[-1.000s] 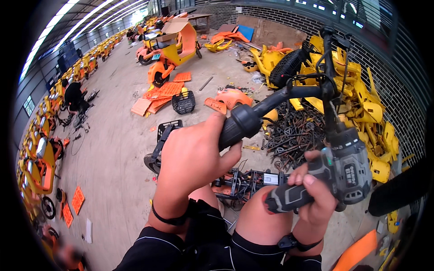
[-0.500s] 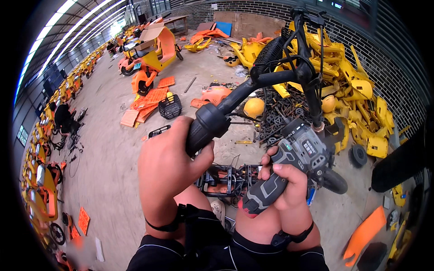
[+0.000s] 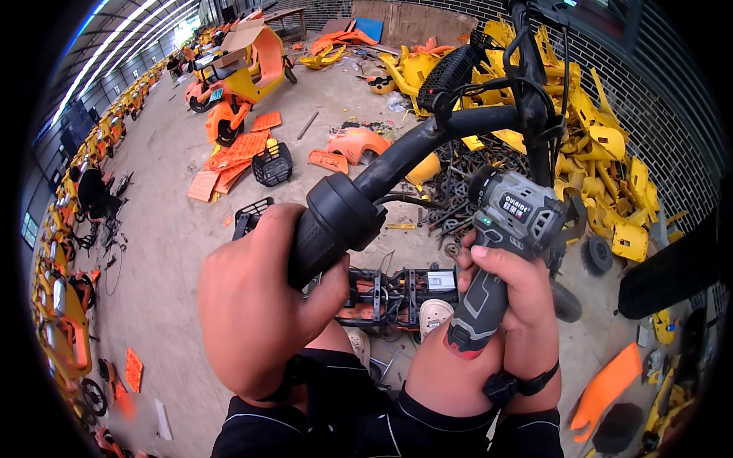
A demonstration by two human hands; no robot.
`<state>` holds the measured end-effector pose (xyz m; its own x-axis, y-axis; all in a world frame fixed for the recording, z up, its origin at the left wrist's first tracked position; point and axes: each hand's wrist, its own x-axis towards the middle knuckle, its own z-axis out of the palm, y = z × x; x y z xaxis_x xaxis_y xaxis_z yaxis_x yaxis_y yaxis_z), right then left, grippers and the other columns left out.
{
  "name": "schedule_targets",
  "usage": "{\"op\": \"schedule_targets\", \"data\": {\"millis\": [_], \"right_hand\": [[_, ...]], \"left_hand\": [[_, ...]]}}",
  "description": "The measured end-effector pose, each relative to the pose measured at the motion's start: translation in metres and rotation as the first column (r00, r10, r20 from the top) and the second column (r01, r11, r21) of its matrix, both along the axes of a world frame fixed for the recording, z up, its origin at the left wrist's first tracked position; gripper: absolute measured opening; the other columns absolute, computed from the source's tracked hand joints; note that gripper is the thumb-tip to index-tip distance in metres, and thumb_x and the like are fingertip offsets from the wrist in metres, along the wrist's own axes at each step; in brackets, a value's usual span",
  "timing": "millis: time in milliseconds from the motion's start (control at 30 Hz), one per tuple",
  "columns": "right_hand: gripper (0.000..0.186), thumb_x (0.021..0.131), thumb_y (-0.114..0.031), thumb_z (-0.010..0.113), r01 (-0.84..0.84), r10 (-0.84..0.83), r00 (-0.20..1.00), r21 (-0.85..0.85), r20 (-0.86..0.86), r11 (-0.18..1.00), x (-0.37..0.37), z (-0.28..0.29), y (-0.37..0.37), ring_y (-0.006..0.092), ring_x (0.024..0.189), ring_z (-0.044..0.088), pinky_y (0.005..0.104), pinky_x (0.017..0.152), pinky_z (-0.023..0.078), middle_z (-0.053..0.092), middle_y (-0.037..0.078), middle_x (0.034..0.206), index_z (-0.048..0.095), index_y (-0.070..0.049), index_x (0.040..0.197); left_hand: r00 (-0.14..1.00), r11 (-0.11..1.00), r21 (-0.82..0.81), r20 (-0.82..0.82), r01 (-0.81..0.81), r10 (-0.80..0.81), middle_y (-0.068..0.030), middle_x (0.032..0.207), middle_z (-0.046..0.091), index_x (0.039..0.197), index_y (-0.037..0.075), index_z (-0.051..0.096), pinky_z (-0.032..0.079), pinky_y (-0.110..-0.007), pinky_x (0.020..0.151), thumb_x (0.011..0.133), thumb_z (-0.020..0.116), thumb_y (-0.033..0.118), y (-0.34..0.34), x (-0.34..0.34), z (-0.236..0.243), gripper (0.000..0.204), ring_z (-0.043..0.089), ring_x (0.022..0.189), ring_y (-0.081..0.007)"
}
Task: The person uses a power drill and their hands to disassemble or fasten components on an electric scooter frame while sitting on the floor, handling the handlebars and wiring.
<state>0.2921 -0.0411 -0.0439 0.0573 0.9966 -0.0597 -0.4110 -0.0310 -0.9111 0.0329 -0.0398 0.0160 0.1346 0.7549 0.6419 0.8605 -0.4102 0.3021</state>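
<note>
My left hand (image 3: 240,305) is wrapped round the black rubber grip (image 3: 328,229) at the end of a bent black handlebar (image 3: 424,149). A cable runs off beside the grip, and the bar joins an upright stem (image 3: 534,114). My right hand (image 3: 523,286) holds a grey and black cordless power driver (image 3: 515,210) by its handle, with its nose toward the upper left, apart from the handlebar. Whether a bit sits in the nose cannot be made out. Below, between and beyond my knees, lies a stripped scooter frame (image 3: 393,294) with dark metal rails.
Yellow plastic panels (image 3: 603,164) are heaped along the brick wall, beside dark metal parts (image 3: 466,164). Orange panels (image 3: 237,156) and a black basket (image 3: 272,164) lie ahead. A yellow-orange scooter (image 3: 248,72) stands beyond. Another person (image 3: 95,195) crouches at left near rowed scooters.
The handlebar grip and my left hand appear closer and farther left. The driver has swung more upright, moving right, its red-ended base now over my right knee. My view has shifted slightly.
</note>
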Motion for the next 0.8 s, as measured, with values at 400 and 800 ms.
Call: {"op": "schedule_targets", "data": {"millis": [400, 800], "right_hand": [[0.022, 0.086, -0.006, 0.071, -0.006, 0.006, 1.0, -0.004, -0.005, 1.0, -0.001, -0.009, 0.006, 0.0207, 0.066, 0.068, 0.0328, 0.061, 0.056, 0.067, 0.011, 0.08, 0.064, 0.003, 0.105], [0.024, 0.085, -0.004, 0.071, 0.025, -0.025, 1.0, 0.005, 0.01, 1.0, -0.008, -0.011, 0.005, 0.0209, 0.065, 0.068, 0.0331, 0.062, 0.057, 0.067, 0.011, 0.082, 0.063, 0.003, 0.107]], "left_hand": [[1.0, 1.0, 0.02, -0.001, 0.01, -0.01, -0.0145, 0.066, 0.063, 0.103, 0.005, 0.064, 0.05, -0.043, 0.055, 0.068, 0.081, 0.022, 0.004, 0.001, -0.001, 0.042, 0.064, 0.059, -0.0353], [1.0, 1.0, 0.009, -0.007, 0.002, -0.002, -0.0131, 0.064, 0.062, 0.101, 0.006, 0.064, 0.049, -0.043, 0.056, 0.068, 0.083, 0.025, 0.002, 0.0, 0.001, 0.043, 0.064, 0.059, -0.0348]]}}
